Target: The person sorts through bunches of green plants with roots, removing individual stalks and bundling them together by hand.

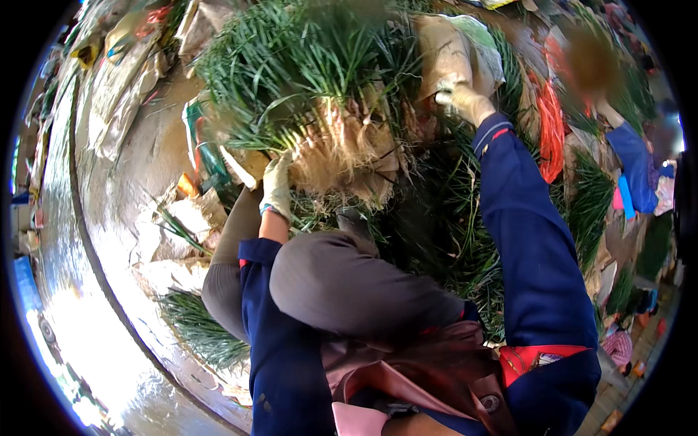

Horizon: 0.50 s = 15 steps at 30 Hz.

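Note:
A large pile of green onions [305, 65] with long leaves lies before me, its pale bulbs and hairy roots [343, 147] turned towards me. My left hand [277, 182], in a pale glove, rests against the white stalks at the pile's left end. Its fingertips are partly lost among them, so a grip cannot be made out. To the right of the pile, my right hand [469, 101], also gloved and blurred, is at the lower end of a tan sack [444, 52]. Whether it holds the sack is unclear.
Loose green leaves [447, 229] cover the ground beyond my bent knee [349, 283]. Red plastic twine [551, 128] hangs at the right. Another person's blue sleeve [632, 163] shows farther right. Crumpled sacking [185, 223] and wet floor [120, 191] lie to the left.

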Tool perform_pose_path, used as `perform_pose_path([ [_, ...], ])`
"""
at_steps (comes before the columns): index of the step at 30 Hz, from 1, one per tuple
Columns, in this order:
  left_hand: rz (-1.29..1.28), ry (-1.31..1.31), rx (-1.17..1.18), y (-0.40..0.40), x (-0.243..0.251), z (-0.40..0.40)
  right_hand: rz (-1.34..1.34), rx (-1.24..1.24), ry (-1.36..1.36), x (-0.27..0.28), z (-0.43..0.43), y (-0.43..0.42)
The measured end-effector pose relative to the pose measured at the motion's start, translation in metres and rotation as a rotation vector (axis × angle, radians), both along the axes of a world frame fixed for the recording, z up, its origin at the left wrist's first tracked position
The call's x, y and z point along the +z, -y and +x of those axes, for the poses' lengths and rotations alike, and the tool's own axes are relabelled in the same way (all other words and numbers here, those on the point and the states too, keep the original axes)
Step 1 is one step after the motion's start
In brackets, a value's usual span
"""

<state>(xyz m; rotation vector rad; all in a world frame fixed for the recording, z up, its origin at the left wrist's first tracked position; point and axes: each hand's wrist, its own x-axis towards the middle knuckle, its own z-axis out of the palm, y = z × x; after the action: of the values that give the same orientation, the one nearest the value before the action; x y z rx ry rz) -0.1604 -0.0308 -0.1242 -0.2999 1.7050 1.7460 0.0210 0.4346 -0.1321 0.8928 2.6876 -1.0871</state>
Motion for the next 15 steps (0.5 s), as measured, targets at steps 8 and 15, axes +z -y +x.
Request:
perform_pose_path([
  [8,-0.088,0.077,0.010,0.021,-0.016,-0.013,-0.097,-0.940,-0.066,-0.028,0.142,-0.097],
  [15,-0.030,0.100,0.021,0.011,0.009,0.009,0.405,-0.262,0.129,-0.039,0.170,0.091],
])
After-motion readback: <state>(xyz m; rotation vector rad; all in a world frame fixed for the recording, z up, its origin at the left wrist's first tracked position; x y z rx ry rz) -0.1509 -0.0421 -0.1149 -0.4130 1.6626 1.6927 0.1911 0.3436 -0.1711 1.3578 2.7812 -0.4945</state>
